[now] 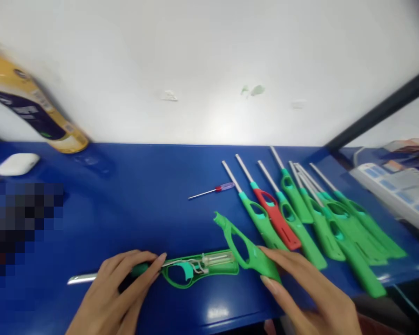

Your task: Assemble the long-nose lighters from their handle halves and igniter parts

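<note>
An opened green gas lighter half [225, 268] lies on the blue table with its inside facing up; a clear fuel tank, thin white wires and a turquoise trigger show in it. My left hand [115, 291] is closed around its neck, where the metal tube [82, 278] sticks out to the left. Between the thumb and fingers of my right hand [310, 291] is the other green casing half [256, 258], tilted and lifted over the right end of the open half. The bottom of that casing is partly hidden by my fingers.
Several green lighters [303, 237] and a red lighter [274, 216] lie to the right. A small screwdriver [225, 187] rests behind my hands. A yellow bottle [61, 125] and white case [18, 164] stand left; a white power strip [393, 190] is far right.
</note>
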Motion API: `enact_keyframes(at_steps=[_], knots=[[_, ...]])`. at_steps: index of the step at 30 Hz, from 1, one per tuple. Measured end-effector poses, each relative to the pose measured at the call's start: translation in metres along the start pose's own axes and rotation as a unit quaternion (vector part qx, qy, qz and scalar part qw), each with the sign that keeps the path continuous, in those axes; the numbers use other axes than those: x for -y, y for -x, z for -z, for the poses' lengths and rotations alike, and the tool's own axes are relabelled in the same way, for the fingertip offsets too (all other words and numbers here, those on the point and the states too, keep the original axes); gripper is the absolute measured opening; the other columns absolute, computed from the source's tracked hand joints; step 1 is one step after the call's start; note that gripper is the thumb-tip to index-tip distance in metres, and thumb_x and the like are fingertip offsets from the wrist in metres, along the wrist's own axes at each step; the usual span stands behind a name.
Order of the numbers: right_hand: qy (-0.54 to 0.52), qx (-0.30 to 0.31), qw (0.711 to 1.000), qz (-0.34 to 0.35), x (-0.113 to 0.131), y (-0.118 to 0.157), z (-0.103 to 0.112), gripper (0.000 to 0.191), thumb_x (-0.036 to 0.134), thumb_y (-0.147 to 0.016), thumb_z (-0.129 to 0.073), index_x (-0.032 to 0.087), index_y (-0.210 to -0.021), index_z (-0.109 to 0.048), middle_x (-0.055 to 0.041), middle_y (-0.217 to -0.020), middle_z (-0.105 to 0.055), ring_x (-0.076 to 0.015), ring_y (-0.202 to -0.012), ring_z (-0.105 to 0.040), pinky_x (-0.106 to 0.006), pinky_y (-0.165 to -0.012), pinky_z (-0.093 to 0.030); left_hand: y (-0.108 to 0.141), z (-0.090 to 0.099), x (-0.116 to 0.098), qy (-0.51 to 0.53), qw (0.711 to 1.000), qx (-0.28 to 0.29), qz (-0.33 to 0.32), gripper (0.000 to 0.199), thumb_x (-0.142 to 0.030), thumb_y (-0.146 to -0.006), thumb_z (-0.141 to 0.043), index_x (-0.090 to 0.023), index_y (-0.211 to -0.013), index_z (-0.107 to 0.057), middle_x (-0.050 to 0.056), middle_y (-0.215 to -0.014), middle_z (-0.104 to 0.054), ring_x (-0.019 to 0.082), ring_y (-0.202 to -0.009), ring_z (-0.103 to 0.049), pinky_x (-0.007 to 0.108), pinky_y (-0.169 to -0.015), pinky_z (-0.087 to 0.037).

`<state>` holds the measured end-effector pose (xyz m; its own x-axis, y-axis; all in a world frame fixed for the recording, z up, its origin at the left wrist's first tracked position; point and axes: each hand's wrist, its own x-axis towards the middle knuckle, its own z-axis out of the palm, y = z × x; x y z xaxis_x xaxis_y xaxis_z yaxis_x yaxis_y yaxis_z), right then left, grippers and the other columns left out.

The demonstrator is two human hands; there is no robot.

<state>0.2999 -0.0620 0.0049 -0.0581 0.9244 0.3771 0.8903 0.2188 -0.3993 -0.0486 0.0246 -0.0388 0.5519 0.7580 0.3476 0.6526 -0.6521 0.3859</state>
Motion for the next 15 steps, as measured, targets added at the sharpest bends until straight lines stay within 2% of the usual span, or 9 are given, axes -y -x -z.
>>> enact_keyframes(at_steps=[2, 6, 11, 15], knots=[[0.031, 0.04, 0.996, 0.073, -0.001, 0.001, -0.008, 0.035, 0.021, -0.093, -0.066, 0.031, -0.126, -0.072, -0.0033, -0.122, -0.075, -0.0224, -0.108, -0.075, -0.03, -0.09, -0.063, -0.003, 0.005, -0.011, 0.013, 0.999, -0.028, 0.02, 0.05, -0.015, -0.101, -0.054, -0.034, -0.147, -0.052, 0.004, -0.127, -0.063, 0.023, -0.118, -0.06, 0.04, -0.101, -0.052], [0.059, 0.033, 0.984, 0.165, -0.002, 0.001, -0.03, 0.038, 0.018, -0.092, -0.066, 0.037, -0.125, -0.072, -0.0006, -0.127, -0.073, -0.0249, -0.11, -0.073, -0.039, -0.093, -0.06, -0.003, 0.012, -0.024, 0.02, 0.994, -0.076, 0.072, 0.048, -0.012, -0.1, -0.054, -0.029, -0.145, -0.053, 0.006, -0.131, -0.059, 0.022, -0.122, -0.056, 0.041, -0.106, -0.046], [0.059, 0.043, 0.975, 0.212, 0.001, -0.007, -0.042, 0.039, 0.017, -0.089, -0.071, 0.039, -0.12, -0.073, 0.0029, -0.13, -0.071, -0.0273, -0.115, -0.069, -0.044, -0.101, -0.054, 0.001, 0.019, -0.023, 0.014, 0.994, -0.068, 0.079, 0.04, -0.014, -0.1, -0.057, -0.03, -0.136, -0.06, 0.005, -0.127, -0.061, 0.023, -0.122, -0.056, 0.042, -0.105, -0.045], [0.059, 0.051, 0.974, 0.215, 0.002, -0.013, -0.043, 0.041, 0.016, -0.091, -0.068, 0.039, -0.125, -0.071, 0.0022, -0.127, -0.073, -0.0251, -0.112, -0.07, -0.04, -0.097, -0.056, -0.002, 0.017, -0.018, 0.032, 0.995, -0.061, 0.067, 0.034, -0.014, -0.1, -0.058, -0.03, -0.129, -0.064, 0.003, -0.122, -0.066, 0.022, -0.116, -0.061, 0.041, -0.1, -0.05]])
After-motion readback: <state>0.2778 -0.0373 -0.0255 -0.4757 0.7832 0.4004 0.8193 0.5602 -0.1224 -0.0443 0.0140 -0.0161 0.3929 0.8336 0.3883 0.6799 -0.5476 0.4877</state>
